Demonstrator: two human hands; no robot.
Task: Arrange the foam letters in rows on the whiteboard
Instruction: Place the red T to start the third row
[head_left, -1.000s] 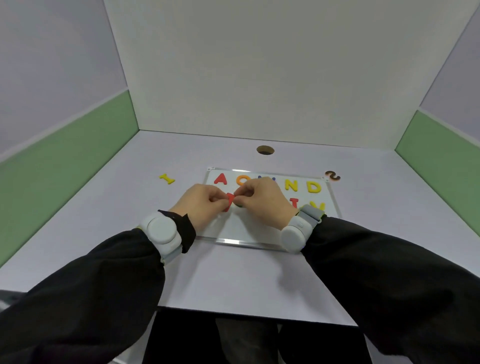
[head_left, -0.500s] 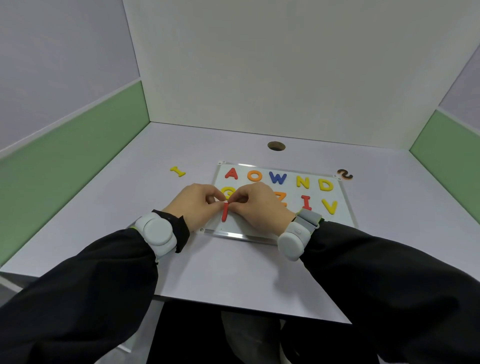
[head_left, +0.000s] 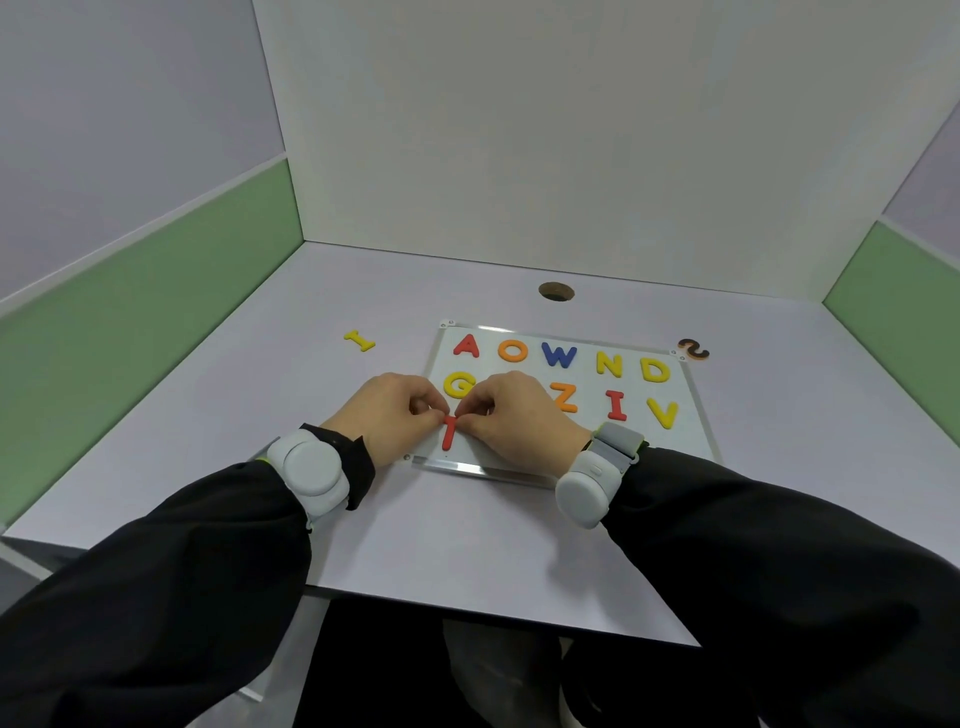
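Observation:
The whiteboard (head_left: 691, 431) lies flat on the desk. Its far row reads red A (head_left: 467, 346), orange O (head_left: 513, 351), blue W (head_left: 558, 355), yellow N (head_left: 609, 363), yellow D (head_left: 653, 370). The second row shows yellow G (head_left: 457, 385), orange Z (head_left: 565, 397), red I (head_left: 616, 405), yellow V (head_left: 662, 412). Both my left hand (head_left: 387, 418) and my right hand (head_left: 511, 418) pinch the top of a red letter (head_left: 449, 434) at the board's near left; its stem lies on the board and its top is hidden by fingers.
A yellow I (head_left: 359, 340) lies on the desk left of the board. An orange-and-black S-shaped piece (head_left: 694, 348) sits off the board's far right corner. A round cable hole (head_left: 556, 291) is behind the board. Green-banded walls enclose the desk on three sides.
My hands lowered the red letter from mid-board to the near left part, and its stem now rests flat. The camera view shifted, exposing more letters of both rows.

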